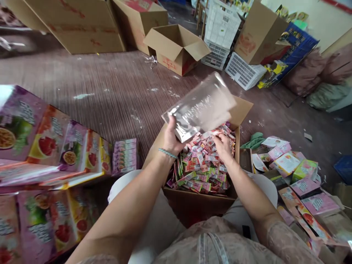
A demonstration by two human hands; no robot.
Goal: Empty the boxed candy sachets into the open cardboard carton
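Observation:
My left hand [173,139] grips a shiny, see-through plastic bag [203,106] by its near side, thumb on top. The bag is tilted above an open cardboard box [198,200] between my knees. Many small pink, red and green sachets [202,165] fill this box in a loose heap. Low over the heap, by the bag's lower edge, my right hand [223,146] has its fingers curled together. What lies between those fingertips is too small to make out among the sachets.
Printed fruit-drink cartons [46,139] stand in rows at left, beside a small block of packed sachets [124,157]. Flattened cartons [302,183] are piled at right. Ahead are an open cardboard box [176,47], white crates [221,25] and a blue crate [298,47].

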